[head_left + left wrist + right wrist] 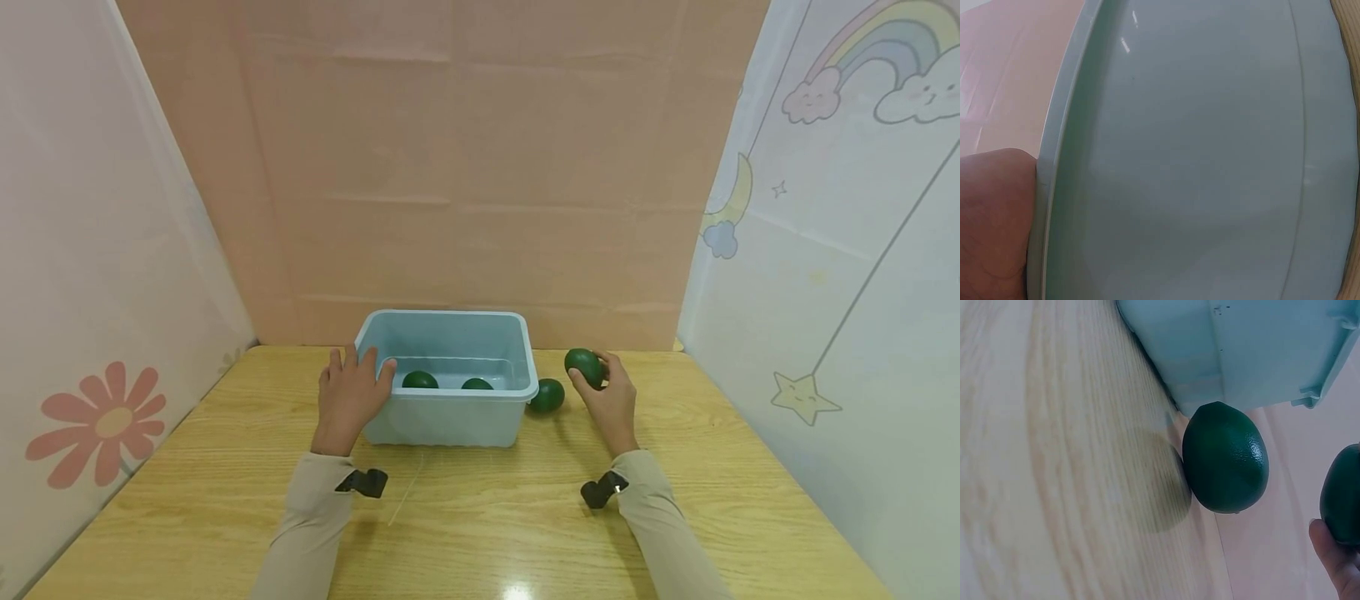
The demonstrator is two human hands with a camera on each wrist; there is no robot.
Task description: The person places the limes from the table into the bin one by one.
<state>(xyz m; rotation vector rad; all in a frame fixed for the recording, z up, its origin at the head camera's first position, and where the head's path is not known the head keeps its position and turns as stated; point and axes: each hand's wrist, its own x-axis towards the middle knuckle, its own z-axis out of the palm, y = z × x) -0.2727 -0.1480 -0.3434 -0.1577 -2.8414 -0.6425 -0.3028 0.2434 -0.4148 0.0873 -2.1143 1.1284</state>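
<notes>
My left hand (354,400) rests at the near left corner of a light blue plastic bin (442,421), fingers spread along the left rim and thumb by the front rim. The left wrist view shows the bin's wall (1197,137) close up, with part of the hand (994,225) at the rim. To the right of the bin, my right hand (613,404) holds a dark green, egg-shaped fruit (583,367) between thumb and fingers, raised above the table. A similar fruit (547,397) lies on the table beside the bin's right side, glossy in the right wrist view (1225,459).
Inside the bin, two more green fruits (420,380) show partly above the front rim. The wooden table (465,517) runs back to a tan backdrop (465,167). Patterned white sheets (847,275) hang on both sides.
</notes>
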